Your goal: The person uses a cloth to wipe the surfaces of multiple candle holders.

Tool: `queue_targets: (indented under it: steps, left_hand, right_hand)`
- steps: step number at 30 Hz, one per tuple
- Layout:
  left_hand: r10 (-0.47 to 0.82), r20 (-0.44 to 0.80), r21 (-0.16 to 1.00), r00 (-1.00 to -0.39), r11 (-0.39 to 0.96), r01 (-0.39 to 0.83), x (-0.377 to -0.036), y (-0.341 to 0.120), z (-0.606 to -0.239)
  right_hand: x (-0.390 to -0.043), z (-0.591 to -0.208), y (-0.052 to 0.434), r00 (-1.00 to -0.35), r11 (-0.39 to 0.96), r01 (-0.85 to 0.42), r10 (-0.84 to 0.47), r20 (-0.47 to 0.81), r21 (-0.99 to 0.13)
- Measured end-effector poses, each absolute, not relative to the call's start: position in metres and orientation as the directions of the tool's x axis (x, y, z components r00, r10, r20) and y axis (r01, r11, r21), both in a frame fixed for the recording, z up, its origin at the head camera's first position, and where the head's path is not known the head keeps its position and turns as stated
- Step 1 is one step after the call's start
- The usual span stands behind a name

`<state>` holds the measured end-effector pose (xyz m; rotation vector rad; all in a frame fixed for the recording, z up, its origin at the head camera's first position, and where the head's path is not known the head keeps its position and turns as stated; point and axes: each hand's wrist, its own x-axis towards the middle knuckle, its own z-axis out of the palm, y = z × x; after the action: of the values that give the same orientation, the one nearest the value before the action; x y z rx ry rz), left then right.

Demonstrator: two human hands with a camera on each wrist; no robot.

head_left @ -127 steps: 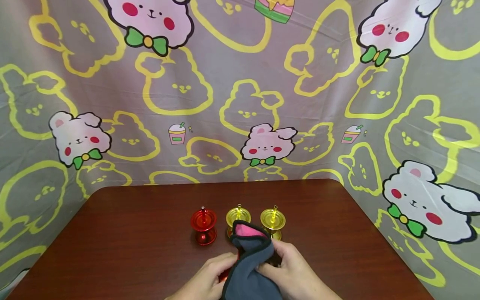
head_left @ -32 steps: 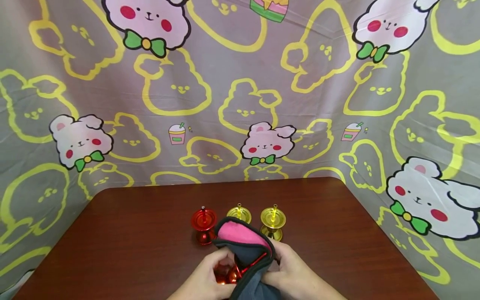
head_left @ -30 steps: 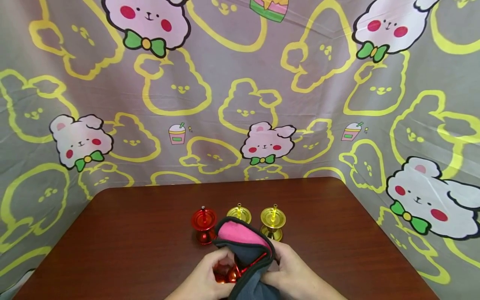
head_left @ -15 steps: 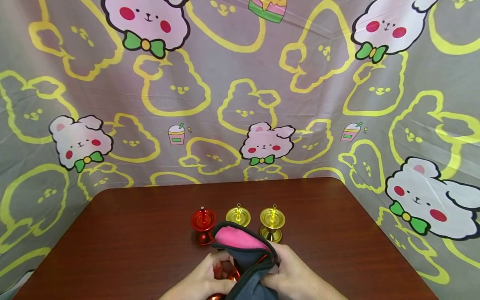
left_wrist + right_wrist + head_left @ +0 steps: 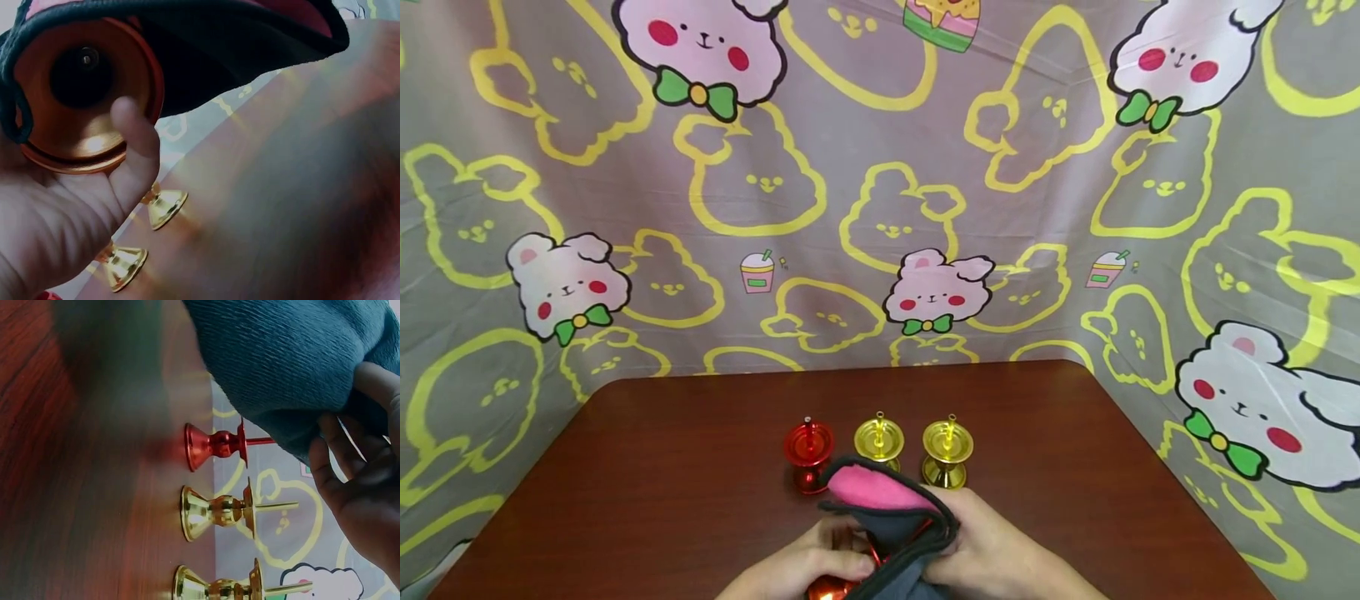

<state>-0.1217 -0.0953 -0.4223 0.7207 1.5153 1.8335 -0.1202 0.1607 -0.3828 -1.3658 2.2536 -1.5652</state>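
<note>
Near bench (image 5: 647,467) front edge: both hands clamped — left hand (image 5: 790,571) on red candle holder (image 5: 81,94), right hand (image 5: 992,554) gripping grey-pink cloth (image 5: 887,508) w/ polishing contact.

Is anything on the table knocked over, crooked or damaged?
Nothing stands out. The red stand and the two gold stands are upright in a row on the table. The left hand holds a fourth, red one, half covered by the cloth in the right hand.
</note>
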Motion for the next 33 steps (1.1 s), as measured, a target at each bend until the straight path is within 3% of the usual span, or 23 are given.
queue_targets:
  steps: [5,9,14,21,26,33]
  left_hand:
    - [0.773,0.01,0.988,-0.635,-0.106,-0.114,-0.123,-0.098,-0.423]
    - [0.747,-0.019,0.987,-0.665,-0.09,-0.13,-0.124,-0.099,-0.422]
    - [0.685,-0.001,0.993,-0.728,-0.088,-0.084,-0.127,-0.101,-0.416]
    - [0.593,0.077,0.974,-0.802,0.127,0.188,-0.13,-0.115,-0.396]
    - [0.557,0.133,0.958,-0.82,0.141,0.251,-0.131,-0.118,-0.395]
    - [0.425,0.212,0.955,-0.88,0.101,0.279,-0.139,-0.109,-0.407]
  right_hand:
    - [-0.125,-0.39,0.157,-0.543,0.006,-0.665,-0.691,0.477,-0.747]
    - [-0.126,-0.395,0.155,-0.543,-0.004,-0.68,-0.67,0.507,-0.733]
    - [-0.128,-0.399,0.153,-0.608,0.045,-0.655,-0.624,0.491,-0.754]
    - [-0.13,-0.399,0.147,-0.711,0.052,-0.59,-0.505,0.489,-0.805]
    - [-0.134,-0.395,0.146,-0.838,0.015,-0.409,-0.403,0.369,-0.913]
    - [-0.145,-0.397,0.139,-0.873,0.088,-0.422,-0.309,0.378,-0.903]
